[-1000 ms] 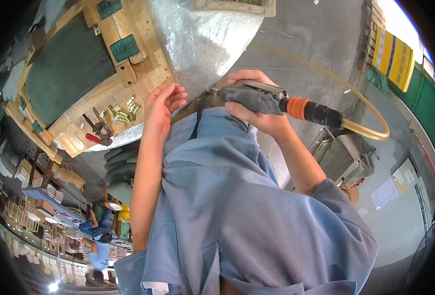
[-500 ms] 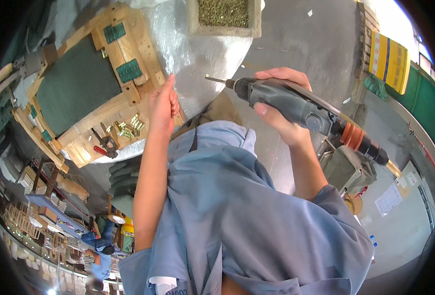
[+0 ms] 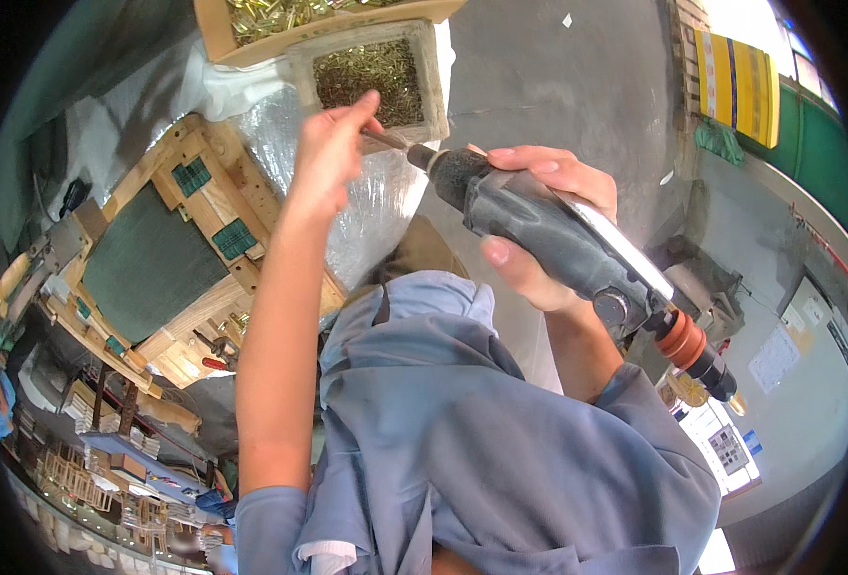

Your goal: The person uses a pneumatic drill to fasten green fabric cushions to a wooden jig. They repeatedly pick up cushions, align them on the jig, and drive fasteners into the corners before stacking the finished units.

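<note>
In my right hand [image 3: 558, 206] is a grey and black power screwdriver [image 3: 529, 216] with an orange ring near its rear end. Its bit [image 3: 386, 137] points up and left, toward my other hand. My left hand [image 3: 333, 158] is closed at the bit's tip, in front of a shallow tray [image 3: 434, 81] of small screws [image 3: 366, 77]. What its fingers hold there is hidden. Left of that forearm lies a wooden frame [image 3: 261, 216] with a dark green panel [image 3: 156, 273] and green webbing patches [image 3: 235, 240].
A cardboard box [image 3: 338, 29] of brass-coloured pieces stands beyond the tray. Clear plastic sheeting [image 3: 381, 196] covers the surface under the tray. A red-handled tool [image 3: 215, 364] lies on the frame. Yellow boxes [image 3: 735, 86] are stacked at the far right. Shelving [image 3: 137, 465] is at lower left.
My left hand has moved up to the bit's tip, by the screw tray. The screwdriver has shifted slightly left. The view has moved, bringing the cardboard box into sight.
</note>
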A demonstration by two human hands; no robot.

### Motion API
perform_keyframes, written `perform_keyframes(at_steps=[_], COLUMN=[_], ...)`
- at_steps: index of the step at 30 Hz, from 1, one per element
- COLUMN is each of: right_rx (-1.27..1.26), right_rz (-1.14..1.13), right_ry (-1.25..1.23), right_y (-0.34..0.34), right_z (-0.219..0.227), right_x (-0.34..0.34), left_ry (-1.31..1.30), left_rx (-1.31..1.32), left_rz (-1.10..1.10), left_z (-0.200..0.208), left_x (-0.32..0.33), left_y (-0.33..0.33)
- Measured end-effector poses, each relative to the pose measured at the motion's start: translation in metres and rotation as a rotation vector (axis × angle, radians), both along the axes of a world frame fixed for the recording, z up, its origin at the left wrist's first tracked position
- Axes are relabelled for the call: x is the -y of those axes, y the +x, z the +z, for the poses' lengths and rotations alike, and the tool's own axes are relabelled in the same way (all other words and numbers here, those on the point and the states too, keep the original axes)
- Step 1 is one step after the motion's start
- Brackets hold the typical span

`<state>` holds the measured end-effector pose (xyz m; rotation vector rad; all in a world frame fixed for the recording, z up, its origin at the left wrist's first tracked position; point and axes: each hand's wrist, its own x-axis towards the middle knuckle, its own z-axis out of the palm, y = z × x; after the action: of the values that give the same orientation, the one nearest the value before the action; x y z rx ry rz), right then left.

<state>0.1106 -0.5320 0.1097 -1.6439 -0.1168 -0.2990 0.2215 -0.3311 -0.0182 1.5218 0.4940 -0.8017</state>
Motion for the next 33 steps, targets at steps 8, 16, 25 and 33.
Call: perform_keyframes(at_steps=[8,16,25,33], right_rx=[0.012,0.041,0.007,0.066], right_rz=[-0.087,0.026,0.185,0.230], right_ry=[-0.191,0.153,0.145,0.149], right_y=[0.000,-0.005,-0.037,-0.052], right_z=[0.002,0.027,0.051,0.061], right_x=[0.005,-0.025,-0.081,-0.103], left_ry=[-0.047,-0.685,-0.880,-0.806], left_rx=[-0.091,-0.153,-0.041,0.030], left_rz=[-0.025,0.517,0.625,0.649], left_z=[0.025,0.061,0.099,0.080], left_x=[-0.015,-0.075,-0.109,-0.136], left_y=[0.018,-0.034,-0.092,-0.119])
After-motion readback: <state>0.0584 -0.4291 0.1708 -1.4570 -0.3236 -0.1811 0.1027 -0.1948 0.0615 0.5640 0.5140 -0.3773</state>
